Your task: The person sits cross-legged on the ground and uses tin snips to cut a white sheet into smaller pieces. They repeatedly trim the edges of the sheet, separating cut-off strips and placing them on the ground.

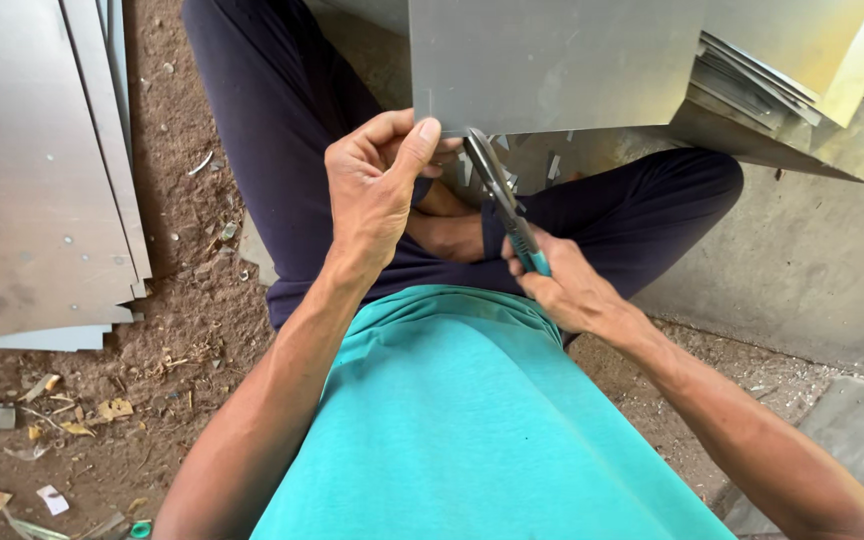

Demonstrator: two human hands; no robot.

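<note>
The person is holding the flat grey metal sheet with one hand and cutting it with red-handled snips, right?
Not quite: the head view shows the snips have teal-blue handles, not red. The left hand does hold the flat grey metal sheet, and the right hand works the snips at its lower edge.

Grey metal sheet, teal-handled snips, turquoise shirt, dark navy trousers

There are two hands: the left hand and the right hand. One pair of snips sits between them. One big metal sheet is above the snips. Two stacks of sheets, the left stack and the right stack, lie beside that sheet.
</note>
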